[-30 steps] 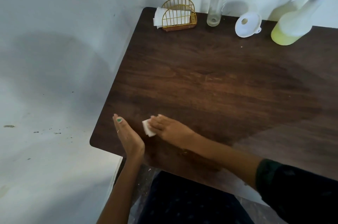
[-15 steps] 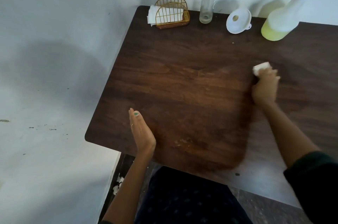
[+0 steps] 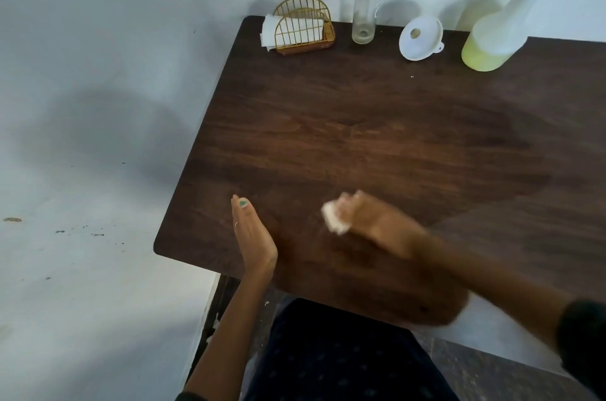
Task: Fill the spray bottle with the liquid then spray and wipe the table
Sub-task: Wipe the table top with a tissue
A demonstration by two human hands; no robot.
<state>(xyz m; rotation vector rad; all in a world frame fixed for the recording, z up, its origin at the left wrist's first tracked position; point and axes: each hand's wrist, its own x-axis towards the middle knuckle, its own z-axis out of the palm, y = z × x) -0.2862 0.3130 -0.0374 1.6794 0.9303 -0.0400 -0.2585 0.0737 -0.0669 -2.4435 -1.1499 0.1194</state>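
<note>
- The right hand (image 3: 377, 227), gripping a white tissue (image 3: 334, 220), had swept back from the far right of the worktop (image 3: 360, 138) toward the near edge, blurred mid-stroke; wiping looked well underway.
- The left hand (image 3: 252, 236) stayed edge-on, fingers straight, grasping nothing.
- The spray bottle (image 3: 492, 36) with yellow liquid stood at the back, beside a funnel (image 3: 419, 38), glass bottle (image 3: 365, 0) and napkin holder (image 3: 303, 27), all well apart from the wiping.
</note>
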